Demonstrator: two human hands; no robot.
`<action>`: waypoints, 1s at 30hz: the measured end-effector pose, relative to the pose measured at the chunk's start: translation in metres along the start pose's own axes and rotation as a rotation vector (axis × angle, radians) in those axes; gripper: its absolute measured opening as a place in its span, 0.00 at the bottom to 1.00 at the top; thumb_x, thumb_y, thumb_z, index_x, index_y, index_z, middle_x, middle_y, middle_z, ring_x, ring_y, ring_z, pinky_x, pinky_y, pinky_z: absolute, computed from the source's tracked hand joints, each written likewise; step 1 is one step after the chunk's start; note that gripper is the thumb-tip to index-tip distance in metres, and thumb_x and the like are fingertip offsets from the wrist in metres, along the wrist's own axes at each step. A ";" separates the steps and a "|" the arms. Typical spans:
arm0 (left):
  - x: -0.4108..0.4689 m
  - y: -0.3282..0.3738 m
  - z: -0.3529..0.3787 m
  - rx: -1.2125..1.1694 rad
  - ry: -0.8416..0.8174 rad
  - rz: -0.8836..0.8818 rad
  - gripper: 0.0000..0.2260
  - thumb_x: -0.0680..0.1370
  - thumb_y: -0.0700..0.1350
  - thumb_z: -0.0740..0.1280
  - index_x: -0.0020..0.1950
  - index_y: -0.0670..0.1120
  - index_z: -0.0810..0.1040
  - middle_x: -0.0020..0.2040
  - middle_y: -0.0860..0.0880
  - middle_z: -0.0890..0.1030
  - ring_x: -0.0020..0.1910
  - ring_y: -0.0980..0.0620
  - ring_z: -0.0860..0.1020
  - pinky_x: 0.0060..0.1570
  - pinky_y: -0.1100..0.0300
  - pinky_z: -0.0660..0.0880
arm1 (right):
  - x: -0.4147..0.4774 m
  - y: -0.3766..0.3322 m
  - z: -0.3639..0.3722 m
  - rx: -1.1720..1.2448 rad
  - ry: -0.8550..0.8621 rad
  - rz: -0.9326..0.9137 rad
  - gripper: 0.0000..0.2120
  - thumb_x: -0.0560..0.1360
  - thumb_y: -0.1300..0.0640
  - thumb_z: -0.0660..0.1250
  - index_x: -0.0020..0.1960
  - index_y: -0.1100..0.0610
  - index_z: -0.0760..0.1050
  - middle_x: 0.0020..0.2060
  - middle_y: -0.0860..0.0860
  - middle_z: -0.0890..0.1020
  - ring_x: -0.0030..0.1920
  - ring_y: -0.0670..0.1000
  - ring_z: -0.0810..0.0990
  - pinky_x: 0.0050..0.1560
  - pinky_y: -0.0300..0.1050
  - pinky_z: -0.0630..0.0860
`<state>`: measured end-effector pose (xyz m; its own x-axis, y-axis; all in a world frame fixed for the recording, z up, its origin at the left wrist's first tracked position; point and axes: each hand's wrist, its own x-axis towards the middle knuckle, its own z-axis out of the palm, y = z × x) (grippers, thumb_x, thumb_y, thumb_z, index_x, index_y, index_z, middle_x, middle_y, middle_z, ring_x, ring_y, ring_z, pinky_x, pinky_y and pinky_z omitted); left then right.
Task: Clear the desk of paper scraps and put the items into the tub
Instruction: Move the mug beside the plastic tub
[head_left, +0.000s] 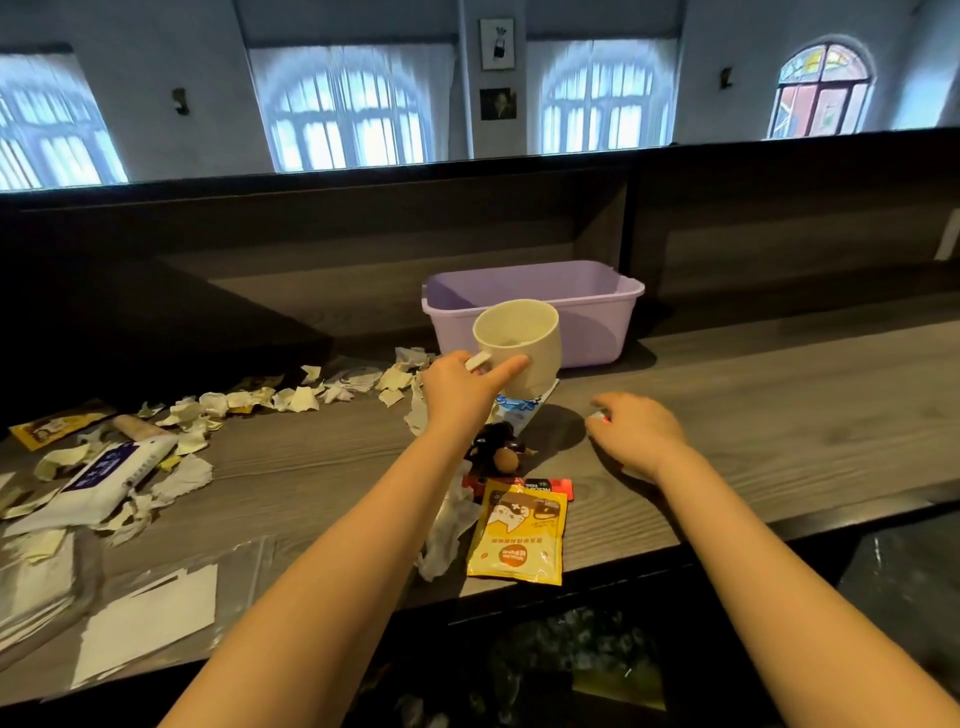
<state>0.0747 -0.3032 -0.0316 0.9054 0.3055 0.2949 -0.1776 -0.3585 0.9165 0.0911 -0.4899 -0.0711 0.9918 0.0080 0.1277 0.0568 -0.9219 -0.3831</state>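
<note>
A large hall, perhaps a reading room or café: tall arched windows (345, 111) with pale curtains, a stained-glass window (823, 88), framed pictures (497, 44) between them — and a long dark wooden desk (779, 405) with a partition (363, 218).

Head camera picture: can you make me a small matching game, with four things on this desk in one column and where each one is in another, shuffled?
Things
1. cream mug
2. purple tub
3. yellow packet
4. white tissue pack

Places
a. lying flat near the front edge of the desk
b. held up off the desk by the left hand
c. at the far left, among the paper scraps
d. standing at the back of the desk, behind the mug

Pairs: 1-b, 2-d, 3-a, 4-c.
</note>
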 end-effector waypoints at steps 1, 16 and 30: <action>0.000 0.000 0.000 -0.012 0.013 0.001 0.16 0.68 0.53 0.75 0.44 0.42 0.78 0.44 0.43 0.82 0.45 0.47 0.81 0.47 0.46 0.80 | -0.002 -0.005 0.002 0.002 0.010 -0.019 0.21 0.78 0.49 0.58 0.69 0.51 0.69 0.68 0.53 0.73 0.66 0.55 0.72 0.62 0.51 0.71; 0.017 0.005 0.024 -0.016 -0.053 0.050 0.12 0.69 0.51 0.74 0.42 0.44 0.76 0.40 0.49 0.79 0.42 0.51 0.78 0.38 0.63 0.74 | 0.040 0.010 -0.017 0.362 0.192 0.167 0.20 0.80 0.57 0.57 0.71 0.56 0.66 0.68 0.58 0.71 0.66 0.60 0.70 0.64 0.52 0.68; 0.025 -0.004 0.022 -0.014 -0.033 0.042 0.13 0.69 0.51 0.74 0.42 0.45 0.76 0.41 0.48 0.79 0.43 0.50 0.79 0.43 0.58 0.76 | 0.038 -0.010 -0.013 0.878 -0.040 0.042 0.15 0.81 0.57 0.56 0.64 0.60 0.72 0.60 0.59 0.78 0.57 0.54 0.77 0.56 0.45 0.71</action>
<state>0.1065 -0.3139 -0.0337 0.9092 0.2612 0.3244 -0.2209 -0.3577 0.9073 0.1269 -0.4854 -0.0504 0.9974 0.0092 0.0719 0.0715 -0.2913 -0.9540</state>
